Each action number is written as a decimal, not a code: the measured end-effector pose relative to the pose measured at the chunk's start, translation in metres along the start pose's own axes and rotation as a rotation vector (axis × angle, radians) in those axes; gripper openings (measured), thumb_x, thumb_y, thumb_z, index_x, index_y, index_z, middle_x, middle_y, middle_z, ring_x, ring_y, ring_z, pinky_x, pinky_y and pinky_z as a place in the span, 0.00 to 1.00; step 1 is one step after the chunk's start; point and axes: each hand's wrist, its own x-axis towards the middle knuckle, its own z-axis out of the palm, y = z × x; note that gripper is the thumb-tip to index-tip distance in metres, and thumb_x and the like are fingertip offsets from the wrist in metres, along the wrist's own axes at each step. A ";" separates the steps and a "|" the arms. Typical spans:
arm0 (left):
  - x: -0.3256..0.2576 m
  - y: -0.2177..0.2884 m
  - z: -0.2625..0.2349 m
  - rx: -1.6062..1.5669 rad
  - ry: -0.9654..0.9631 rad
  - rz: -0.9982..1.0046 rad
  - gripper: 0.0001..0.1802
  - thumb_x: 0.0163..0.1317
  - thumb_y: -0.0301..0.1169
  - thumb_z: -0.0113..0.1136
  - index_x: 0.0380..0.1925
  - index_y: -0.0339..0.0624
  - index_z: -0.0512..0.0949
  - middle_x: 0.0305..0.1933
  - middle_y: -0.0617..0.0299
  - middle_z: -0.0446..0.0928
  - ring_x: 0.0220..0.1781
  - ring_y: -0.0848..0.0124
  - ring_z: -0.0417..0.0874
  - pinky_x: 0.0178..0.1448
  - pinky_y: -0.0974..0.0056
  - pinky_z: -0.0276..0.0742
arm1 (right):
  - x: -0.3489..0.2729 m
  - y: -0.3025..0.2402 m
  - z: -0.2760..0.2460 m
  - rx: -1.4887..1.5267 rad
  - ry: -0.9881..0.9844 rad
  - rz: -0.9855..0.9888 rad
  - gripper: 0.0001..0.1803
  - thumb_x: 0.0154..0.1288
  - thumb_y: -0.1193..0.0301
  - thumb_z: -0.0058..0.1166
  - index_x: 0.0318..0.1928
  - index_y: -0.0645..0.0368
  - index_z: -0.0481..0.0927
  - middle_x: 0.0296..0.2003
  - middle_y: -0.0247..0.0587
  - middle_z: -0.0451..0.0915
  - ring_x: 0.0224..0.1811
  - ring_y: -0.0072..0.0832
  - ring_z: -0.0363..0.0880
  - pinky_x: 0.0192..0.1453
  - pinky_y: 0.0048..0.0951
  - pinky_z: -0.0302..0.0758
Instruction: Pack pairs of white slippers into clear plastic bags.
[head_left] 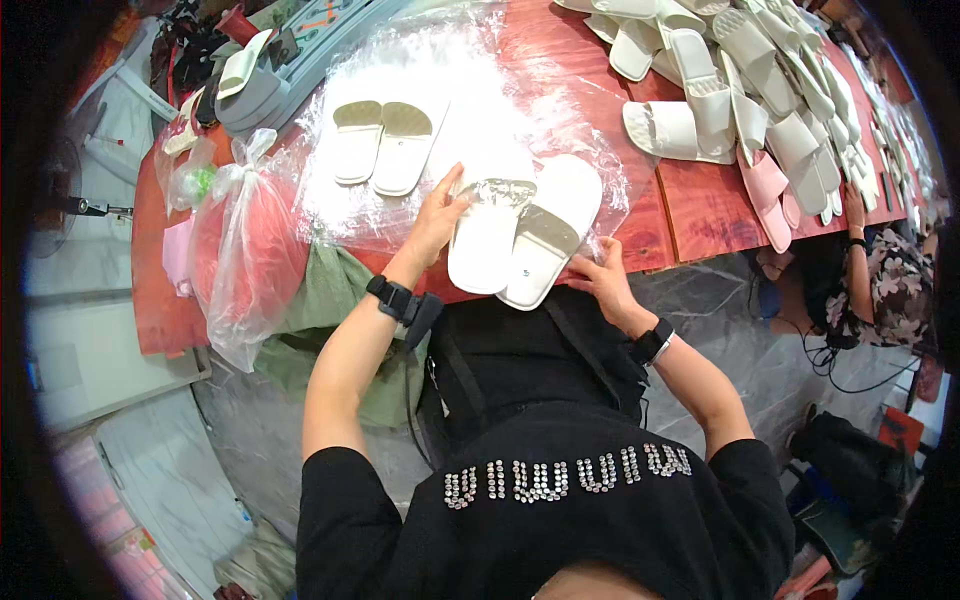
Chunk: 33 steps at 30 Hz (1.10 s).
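A pair of white slippers [483, 247] lies overlapping right in front of me, heels toward me at the table's near edge, the right one tilted. My left hand [436, 222] is at the outer side of the left slipper, thumb against its edge. Beside the right slipper [567, 205], my right hand [606, 287] has its fingers at the outer edge near the heel; its grip is partly hidden. Clear plastic film [400, 225] spreads under the slippers, shining with glare. Another white pair [403, 150] rests on the film farther left, side by side.
A heap of pale slippers [690, 60] covers the far right of the red table [700, 222], with a pink slipper [768, 205] near its edge. A tied clear bag [250, 240] with pink contents hangs at the left. Another person's arm [856, 250] shows at right.
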 end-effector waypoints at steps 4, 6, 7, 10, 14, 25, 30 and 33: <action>0.008 -0.035 -0.003 -0.164 0.249 -0.022 0.27 0.61 0.22 0.44 0.61 0.35 0.55 0.54 0.52 0.69 0.49 0.68 0.74 0.50 0.68 0.72 | 0.009 0.013 0.014 0.010 0.010 -0.089 0.36 0.57 0.74 0.54 0.58 0.56 0.44 0.47 0.48 0.66 0.41 0.29 0.75 0.37 0.26 0.76; 0.011 -0.047 -0.006 -0.211 0.190 0.022 0.27 0.61 0.22 0.44 0.61 0.35 0.55 0.52 0.52 0.70 0.47 0.67 0.75 0.49 0.67 0.73 | 0.012 0.016 0.020 -0.022 0.045 -0.138 0.39 0.56 0.74 0.55 0.59 0.55 0.42 0.45 0.46 0.68 0.39 0.27 0.74 0.35 0.26 0.76; 0.009 -0.048 0.003 -0.234 0.189 -0.030 0.27 0.61 0.22 0.42 0.62 0.35 0.53 0.52 0.52 0.70 0.48 0.66 0.74 0.49 0.66 0.74 | 0.013 0.017 0.020 -0.013 0.047 -0.130 0.38 0.56 0.74 0.54 0.60 0.55 0.42 0.43 0.45 0.69 0.39 0.25 0.74 0.34 0.25 0.75; 0.009 -0.050 0.015 -0.348 0.199 -0.042 0.27 0.61 0.22 0.42 0.61 0.35 0.53 0.52 0.51 0.69 0.48 0.65 0.74 0.49 0.64 0.74 | 0.019 0.021 0.018 -0.050 0.090 -0.154 0.36 0.58 0.75 0.52 0.60 0.56 0.44 0.44 0.45 0.69 0.42 0.26 0.73 0.39 0.24 0.73; 0.001 -0.051 0.034 -0.423 0.109 -0.142 0.21 0.62 0.25 0.43 0.56 0.36 0.58 0.53 0.49 0.68 0.48 0.64 0.75 0.47 0.62 0.76 | 0.020 0.015 0.026 0.017 0.143 -0.203 0.34 0.59 0.74 0.50 0.61 0.59 0.45 0.47 0.47 0.68 0.44 0.29 0.72 0.51 0.26 0.68; -0.025 -0.032 0.068 -1.024 -0.250 -0.404 0.20 0.65 0.36 0.44 0.53 0.34 0.65 0.49 0.51 0.74 0.48 0.62 0.78 0.52 0.58 0.76 | 0.030 0.010 0.006 0.132 0.169 -0.226 0.35 0.55 0.75 0.54 0.60 0.56 0.51 0.50 0.48 0.65 0.51 0.32 0.67 0.52 0.31 0.70; -0.041 -0.025 0.075 -0.910 -0.162 -0.321 0.19 0.65 0.32 0.45 0.53 0.33 0.64 0.50 0.51 0.73 0.49 0.63 0.77 0.52 0.59 0.76 | 0.020 0.000 -0.001 0.284 0.091 -0.331 0.36 0.57 0.80 0.49 0.61 0.55 0.43 0.50 0.50 0.64 0.49 0.32 0.71 0.47 0.30 0.75; -0.042 -0.017 0.066 -0.609 -0.064 -0.115 0.19 0.64 0.27 0.44 0.54 0.32 0.62 0.50 0.51 0.72 0.48 0.65 0.76 0.50 0.60 0.76 | 0.011 -0.017 -0.011 0.096 -0.027 -0.247 0.28 0.64 0.76 0.43 0.60 0.60 0.47 0.51 0.49 0.66 0.48 0.32 0.73 0.45 0.31 0.78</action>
